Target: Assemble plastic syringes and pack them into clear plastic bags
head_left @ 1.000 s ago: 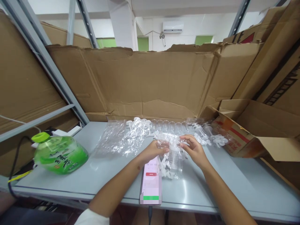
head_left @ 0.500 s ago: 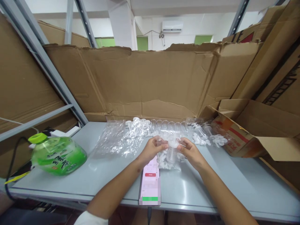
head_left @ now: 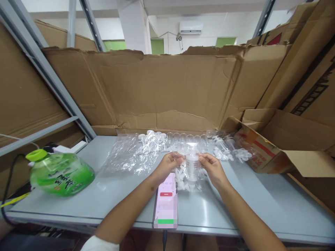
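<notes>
Pinched between the fingers of my left hand [head_left: 171, 163] and my right hand [head_left: 210, 165] are the two sides of a clear plastic bag [head_left: 201, 182]. Inside it, a clear ribbed plastic piece [head_left: 192, 170] with a whitish round top stands upright in the middle. Small white plastic parts [head_left: 182, 179] lie around the ribbed piece, mostly on its left; the bag's glare blurs their shapes. Behind my hands runs a row of clear ribbed pieces [head_left: 183, 137]. White disc-topped parts [head_left: 151, 137] are heaped left of that row under shiny plastic film.
A phone [head_left: 165, 205] with a cable lies near the grey table's [head_left: 117, 205] front edge. At left stands a large green bottle [head_left: 62, 172]. More bagged white parts [head_left: 222, 150] lie beside an open cardboard box [head_left: 261, 151] at right. A cardboard sheet [head_left: 167, 87] walls the back.
My hands have moved slightly apart, drawing the bag's sides outward around the ribbed piece. The whole view has shifted a little.
</notes>
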The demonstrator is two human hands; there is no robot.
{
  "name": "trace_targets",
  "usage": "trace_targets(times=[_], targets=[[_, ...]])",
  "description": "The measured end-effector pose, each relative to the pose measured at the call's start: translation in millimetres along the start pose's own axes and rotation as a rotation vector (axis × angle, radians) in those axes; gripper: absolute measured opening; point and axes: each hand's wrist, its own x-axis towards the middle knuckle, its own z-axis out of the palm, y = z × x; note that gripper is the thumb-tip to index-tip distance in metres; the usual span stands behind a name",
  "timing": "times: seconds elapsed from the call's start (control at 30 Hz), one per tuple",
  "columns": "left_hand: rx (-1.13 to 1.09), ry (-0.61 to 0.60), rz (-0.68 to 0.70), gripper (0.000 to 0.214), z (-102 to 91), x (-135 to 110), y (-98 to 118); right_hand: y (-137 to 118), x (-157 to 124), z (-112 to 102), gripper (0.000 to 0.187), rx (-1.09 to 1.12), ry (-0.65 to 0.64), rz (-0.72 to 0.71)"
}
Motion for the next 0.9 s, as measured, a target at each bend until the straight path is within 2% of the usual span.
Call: trace_targets(times=[0.27, 0.43, 0.6, 0.77, 0.83, 0.9], targets=[[-0.119, -0.076, -0.095, 0.026, -6.0, 3, -2, -2, 0, -1, 0.024, -0.023, 0.036, -0.034], [-0.146, -0.122, -0.087, 0.024, -6.0, 2, 2, 0, 1, -2, 0.022, -0.012, 0.035, -0.050], [-0.130, -0.049, -0.122, 0.030, -5.6, 6, 1, -3, 6, -9, 0.023, 0.052, -0.051, 0.086], [-0.210, 0.051, -0.084, 0.030, -10.1, 22, 10, -11, 2, -11, 0.050, 0.075, -0.231, 0.184], [-0.221, 0.079, -0.060, 0.031, -9.7, 30, 16, -13, -1, -8, 0.061, 0.002, -0.243, 0.175], [-0.231, 0.073, -0.041, 0.033, -6.2, 37, 20, -15, -1, -3, 0.073, -0.094, -0.200, 0.131]])
